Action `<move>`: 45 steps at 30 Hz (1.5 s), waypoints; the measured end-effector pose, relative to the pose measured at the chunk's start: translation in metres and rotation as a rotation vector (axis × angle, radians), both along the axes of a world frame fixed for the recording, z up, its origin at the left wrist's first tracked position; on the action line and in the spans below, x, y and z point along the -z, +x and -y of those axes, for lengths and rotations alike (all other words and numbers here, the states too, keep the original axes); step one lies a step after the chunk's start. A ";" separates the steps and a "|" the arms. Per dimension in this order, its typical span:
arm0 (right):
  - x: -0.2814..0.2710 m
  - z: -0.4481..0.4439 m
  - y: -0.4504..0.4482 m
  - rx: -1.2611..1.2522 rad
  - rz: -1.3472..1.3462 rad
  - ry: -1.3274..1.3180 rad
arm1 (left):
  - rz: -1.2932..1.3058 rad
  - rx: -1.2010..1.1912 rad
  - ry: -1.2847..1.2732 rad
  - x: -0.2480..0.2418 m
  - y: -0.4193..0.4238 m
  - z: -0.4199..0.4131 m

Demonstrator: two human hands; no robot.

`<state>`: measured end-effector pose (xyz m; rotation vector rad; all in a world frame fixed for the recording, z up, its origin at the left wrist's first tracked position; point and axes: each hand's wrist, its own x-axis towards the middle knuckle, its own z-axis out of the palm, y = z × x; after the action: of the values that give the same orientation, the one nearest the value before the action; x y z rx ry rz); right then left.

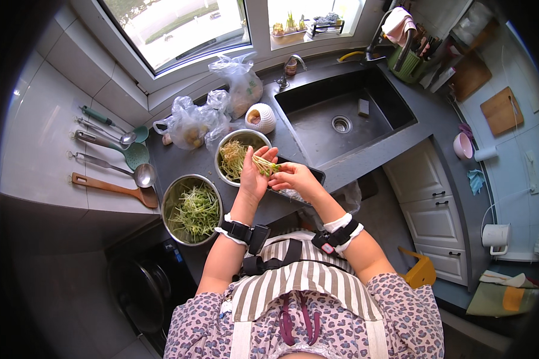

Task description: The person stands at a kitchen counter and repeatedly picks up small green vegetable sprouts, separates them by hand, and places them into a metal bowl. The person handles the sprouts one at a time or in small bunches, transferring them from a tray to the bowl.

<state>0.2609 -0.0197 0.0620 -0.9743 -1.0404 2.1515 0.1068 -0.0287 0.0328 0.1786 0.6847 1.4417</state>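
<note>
A small bunch of sprouts (pixel 263 165) with pale stems and green leafy tips lies across the upturned palm and fingers of my left hand (pixel 255 174). The thumb and fingertips of my right hand (pixel 294 179) meet at the leafy ends of the bunch. Just beyond my left hand stands a steel bowl (pixel 266 138) of sprouts with brownish, root-like ends (pixel 233 157). Nearer to me on the left, a larger steel bowl (pixel 165 211) holds loose green-tipped sprouts (pixel 197 208). A dark tray (pixel 316 176) is partly hidden under my right hand.
Knotted plastic bags (pixel 188 123) and a white foam-net holder (pixel 260 117) sit behind the bowls. A dark sink (pixel 314 134) with a sponge (pixel 363 107) lies to the right. Ladles and spatulas (pixel 134 155) hang on the left wall. A black pan lid (pixel 137 282) is at lower left.
</note>
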 end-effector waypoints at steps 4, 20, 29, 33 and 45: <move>0.004 -0.001 0.005 0.070 -0.027 0.033 | 0.032 0.088 0.002 -0.005 0.012 -0.004; 0.004 -0.001 0.033 0.108 0.064 0.092 | 0.002 0.198 0.045 -0.006 0.027 -0.008; 0.025 0.004 0.036 0.083 0.495 0.707 | -0.240 0.313 -0.157 0.023 0.019 -0.004; 0.039 0.010 0.038 0.004 0.812 0.895 | -0.316 0.381 -0.243 0.023 0.021 -0.005; 0.050 0.007 0.052 0.120 0.649 0.563 | -0.636 0.526 -0.027 0.026 0.024 -0.012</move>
<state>0.3130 -0.0265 0.0117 -1.4192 -1.7093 1.3201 0.1305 -0.0163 0.0063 0.7604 1.0738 0.8558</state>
